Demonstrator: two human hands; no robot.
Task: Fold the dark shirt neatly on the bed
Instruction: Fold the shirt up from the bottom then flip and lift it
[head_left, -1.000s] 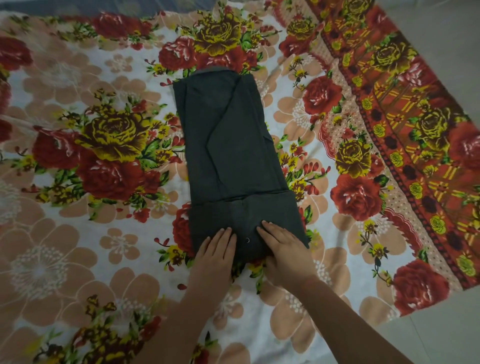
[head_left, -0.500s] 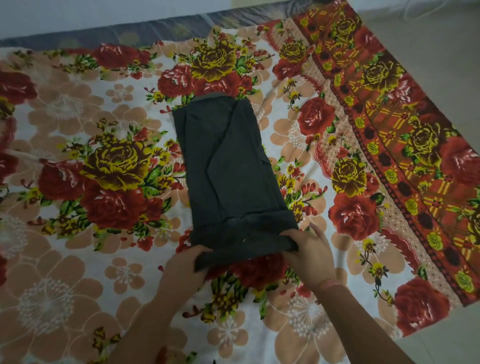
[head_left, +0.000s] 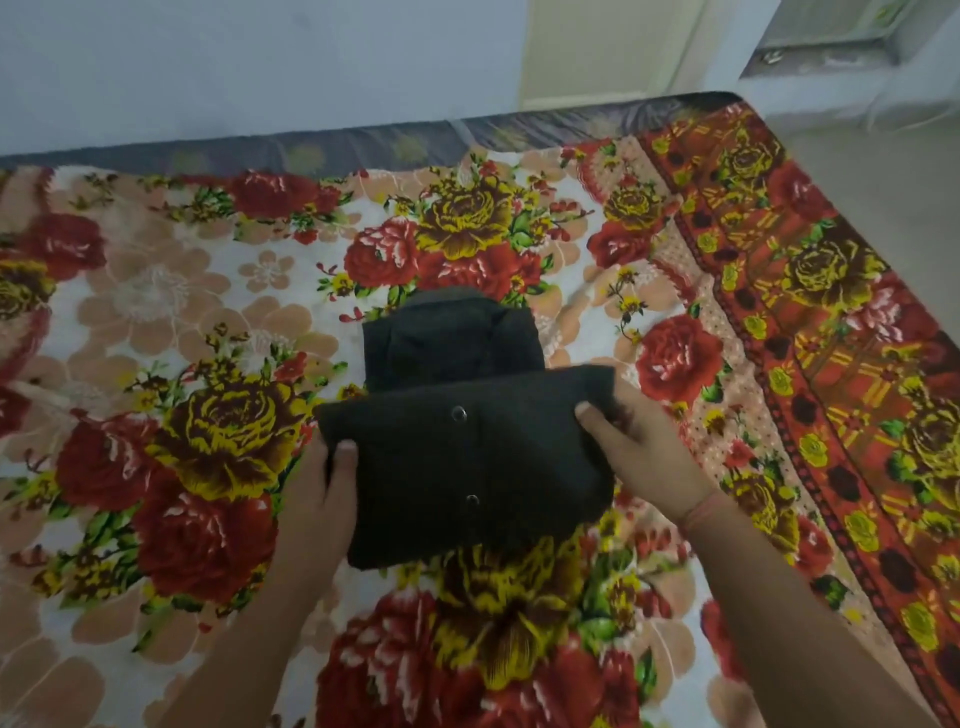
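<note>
Dark, thick-looking cloth is what both hands have hold of: the shirt (head_left: 462, 457), already narrowed into a long strip, lies near the middle of the bed (head_left: 156, 291) on a flowered sheet, and its near end is lifted and turned over toward the far end, where the collar part rests flat on the sheet. The left hand (head_left: 317, 499) grips the left edge of the raised fold with the thumb on top and the other fingers tucked underneath, out of sight; the right hand (head_left: 639, 457) does the same on the right edge, thumb pressed on the upper face, a thin band at the wrist. Both hands are closed on the fabric, not pinching hard as far as I can tell. Two small buttons (head_left: 458, 413) show down the middle of the turned-over panel. From where I stand the shirt looks soft and light but with some body, since the fold holds a fairly straight top line between the hands and only sags a little at the lower edge. I would judge it neither slippery nor delicate. Holding it at the two outer edges seems right, since that keeps the layers stacked; gripping nearer the middle would likely let the sides droop and spoil the neat fold.
</note>
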